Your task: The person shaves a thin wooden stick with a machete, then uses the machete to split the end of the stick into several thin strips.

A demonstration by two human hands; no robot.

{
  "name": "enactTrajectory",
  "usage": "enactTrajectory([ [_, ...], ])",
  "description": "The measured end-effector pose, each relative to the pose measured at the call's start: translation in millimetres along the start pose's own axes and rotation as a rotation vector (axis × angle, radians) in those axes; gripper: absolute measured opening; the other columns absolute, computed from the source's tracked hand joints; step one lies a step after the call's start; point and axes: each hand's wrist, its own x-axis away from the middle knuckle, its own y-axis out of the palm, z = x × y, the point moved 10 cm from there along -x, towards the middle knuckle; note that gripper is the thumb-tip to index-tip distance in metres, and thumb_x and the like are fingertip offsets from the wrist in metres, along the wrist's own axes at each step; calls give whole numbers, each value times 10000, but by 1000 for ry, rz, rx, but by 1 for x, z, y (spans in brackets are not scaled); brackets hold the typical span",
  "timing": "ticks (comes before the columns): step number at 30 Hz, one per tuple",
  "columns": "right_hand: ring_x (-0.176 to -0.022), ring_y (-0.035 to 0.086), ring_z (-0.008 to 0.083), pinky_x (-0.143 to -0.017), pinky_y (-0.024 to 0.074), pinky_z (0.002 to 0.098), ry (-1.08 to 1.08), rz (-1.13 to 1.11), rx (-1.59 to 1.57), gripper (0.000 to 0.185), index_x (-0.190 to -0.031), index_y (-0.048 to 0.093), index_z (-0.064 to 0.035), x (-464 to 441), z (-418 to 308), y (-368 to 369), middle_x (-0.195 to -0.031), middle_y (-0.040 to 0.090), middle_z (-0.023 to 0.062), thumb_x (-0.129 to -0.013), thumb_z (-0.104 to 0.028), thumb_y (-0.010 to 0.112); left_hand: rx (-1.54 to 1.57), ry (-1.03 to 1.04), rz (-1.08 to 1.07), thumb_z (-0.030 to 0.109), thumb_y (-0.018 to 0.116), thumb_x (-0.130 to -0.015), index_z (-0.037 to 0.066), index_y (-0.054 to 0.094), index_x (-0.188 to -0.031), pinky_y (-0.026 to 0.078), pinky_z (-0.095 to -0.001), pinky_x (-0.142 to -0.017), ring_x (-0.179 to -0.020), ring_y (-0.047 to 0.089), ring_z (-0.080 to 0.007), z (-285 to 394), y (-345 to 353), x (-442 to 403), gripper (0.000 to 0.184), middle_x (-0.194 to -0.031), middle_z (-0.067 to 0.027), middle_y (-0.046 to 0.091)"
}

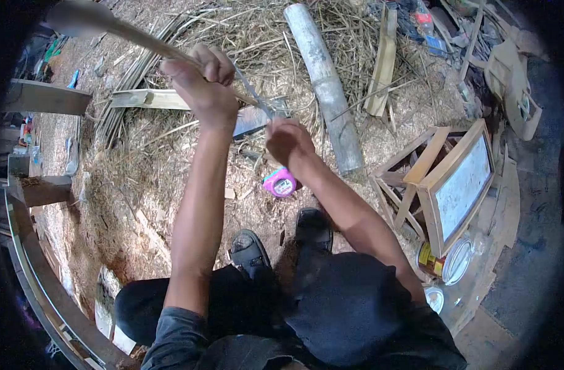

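My left hand [201, 83] is closed round a long wooden stick [147, 43], raised above the ground. The stick's upper left end is thick and blurred; its other end slopes down toward my right hand. Lower and to the right, my right hand [288, 139] is closed on a narrow grey blade-like strip [252, 91], which runs up toward my left hand. Its exact kind I cannot make out. Just below my right hand lies a pink tape measure [280, 183] on the ground. A flat dark and shiny piece [251, 122] lies behind my hands, partly hidden.
A thick bamboo pole [325, 86] and a split bamboo piece [382, 65] lie among heaped shavings [245, 37]. At right stands a wooden frame [457, 185] beside a clear jar [456, 262]. A curved wooden rim [44, 277] borders the left. My sandalled feet [251, 250] are below.
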Motion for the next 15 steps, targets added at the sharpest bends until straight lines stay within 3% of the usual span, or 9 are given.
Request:
enactTrajectory([
  [1,-778,586,230,-730,455,364,14,-4,-2,291,-780,526,-22,2,-22,-12,-696,533,110,-979,-215,439,14,-14,-5,854,204,-831,151,268,-601,153,-270,-452,-486,201,-120,-2,5,7,743,-520,4,280],
  [3,-707,621,283,-678,493,406,156,-206,-567,282,-767,524,-15,4,-46,-8,-668,572,143,-966,-203,459,1,-19,23,855,209,-831,150,272,-602,140,-275,-456,-488,200,-122,-5,5,8,744,-518,1,276],
  [4,-600,631,339,-595,507,456,-9,-74,-100,258,-788,551,0,-4,-71,-30,-616,582,190,-952,-184,474,-7,-18,14,855,213,-831,150,272,-602,143,-274,-456,-487,201,-122,-4,5,9,744,-517,1,271],
  [7,-497,612,370,-509,494,478,188,-135,-186,243,-803,569,21,-3,-22,-11,-563,569,212,-947,-158,488,2,-2,0,855,225,-830,151,273,-601,148,-272,-455,-483,205,-120,-3,-3,4,742,-514,0,263],
  [9,-504,619,349,-467,490,438,77,-118,-61,251,-794,572,38,-3,-38,-18,-555,573,200,-952,-137,488,16,6,4,855,233,-830,151,274,-599,151,-271,-454,-482,208,-119,-6,-10,-1,741,-513,0,258],
  [11,-504,623,337,-422,477,405,176,-193,-181,281,-784,566,48,3,-59,-25,-566,585,203,-972,-135,466,32,-3,-1,823,188,-864,136,241,-626,147,-263,-470,-490,217,-110,-3,-11,-3,729,-521,0,275],
  [12,-548,638,323,-413,476,378,-60,-181,108,298,-795,564,54,4,-71,-19,-600,592,212,-984,-142,444,25,4,-13,858,259,-825,147,274,-610,145,-274,-437,-459,199,-117,-3,-13,-2,742,-500,-6,271],
  [13,-548,638,323,-413,476,378,-44,-185,105,298,-795,564,54,9,-62,-14,-600,592,212,-984,-142,444,22,-12,-16,858,259,-825,147,274,-610,145,-274,-437,-459,199,-117,-5,-13,2,742,-500,-6,271],
  [15,-555,629,329,-406,469,390,463,-214,-433,292,-802,558,36,16,-4,2,-636,592,218,-986,-158,442,52,-22,-28,867,253,-816,145,277,-620,136,-276,-430,-447,193,-119,-4,-8,2,749,-496,-7,269],
])
